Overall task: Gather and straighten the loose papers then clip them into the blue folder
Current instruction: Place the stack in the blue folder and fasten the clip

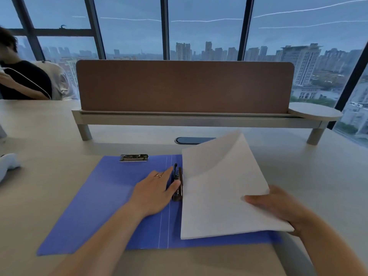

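Note:
The blue folder [103,198] lies open and flat on the desk. A dark metal lever clip [177,183] runs along its spine, and a second silver clip [133,157] sits at the top edge of the left cover. My left hand [154,191] rests on the folder beside the spine, thumb and fingertips touching the lever clip. A stack of white papers [221,188] lies over the right cover, its left edge beside the clip and its top sheet curling up at the far corner. My right hand [278,206] grips the stack's right edge, thumb on top.
A brown divider panel [185,86] on a raised shelf [199,120] crosses the back of the desk [49,136], with a dark cable grommet [189,140] below it. A person sits at far left [23,80]. A white object [8,162] lies at the left edge.

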`<state>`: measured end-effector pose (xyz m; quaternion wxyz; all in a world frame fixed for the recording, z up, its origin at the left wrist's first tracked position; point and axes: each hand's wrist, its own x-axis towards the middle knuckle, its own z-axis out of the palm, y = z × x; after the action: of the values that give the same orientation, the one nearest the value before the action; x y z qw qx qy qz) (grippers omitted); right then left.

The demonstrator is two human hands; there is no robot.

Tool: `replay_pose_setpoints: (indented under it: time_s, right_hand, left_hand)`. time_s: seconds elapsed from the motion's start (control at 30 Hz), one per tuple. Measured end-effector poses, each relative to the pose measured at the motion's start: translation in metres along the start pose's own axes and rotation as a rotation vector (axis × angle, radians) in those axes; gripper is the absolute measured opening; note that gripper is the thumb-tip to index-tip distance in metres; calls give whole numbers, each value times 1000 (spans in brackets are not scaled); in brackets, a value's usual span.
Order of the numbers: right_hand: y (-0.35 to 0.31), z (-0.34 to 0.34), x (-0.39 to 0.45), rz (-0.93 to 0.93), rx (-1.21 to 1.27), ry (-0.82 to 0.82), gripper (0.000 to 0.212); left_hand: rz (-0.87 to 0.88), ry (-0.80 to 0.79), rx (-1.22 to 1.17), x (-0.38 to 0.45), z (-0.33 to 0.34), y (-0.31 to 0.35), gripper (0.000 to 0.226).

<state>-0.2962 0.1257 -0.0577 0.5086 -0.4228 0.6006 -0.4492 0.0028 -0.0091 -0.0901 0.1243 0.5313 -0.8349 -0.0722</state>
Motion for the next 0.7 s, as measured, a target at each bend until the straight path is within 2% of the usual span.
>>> replay_pose_setpoints:
  time_s: [0.23, 0.33, 0.37, 0.57, 0.7]
  right_hand:
    - [-3, 7, -1, 12, 7, 0, 19]
    - [0, 10, 0, 45, 6, -31, 51]
    - [1, 10, 0, 51, 4, -27, 54]
    - [-6, 5, -5, 40, 37, 7, 27]
    - [-9, -3, -5, 44, 70, 110, 24]
  left_hand:
    - [59, 15, -48, -2, -2, -4, 59]
    - [60, 15, -88, -3, -4, -3, 56]
    - [65, 17, -95, -4, -4, -3, 56]
    - [89, 8, -122, -8, -8, -1, 59]
    - [100, -21, -109, -8, -5, -6, 69]
